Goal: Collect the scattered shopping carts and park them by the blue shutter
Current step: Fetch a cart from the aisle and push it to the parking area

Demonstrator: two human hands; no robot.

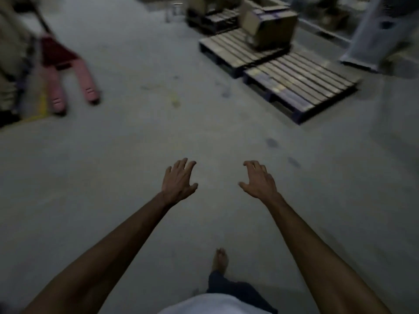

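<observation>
Two hands: left hand (179, 182), right hand (260, 183) out at 12 o'clock, fingers spread, gripping nothing; likely readied for a cart handle.
Shopping carts: none in view.
Pallets (294, 82): 1 o'clock.
Pallet jack (90, 87): 10 o'clock.

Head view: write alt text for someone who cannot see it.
Both bare arms reach forward over a grey concrete floor, the left hand and right hand empty with fingers spread. Wooden pallets, one bearing a cardboard box, lie ahead to the right; a red pallet jack stands at left.
</observation>
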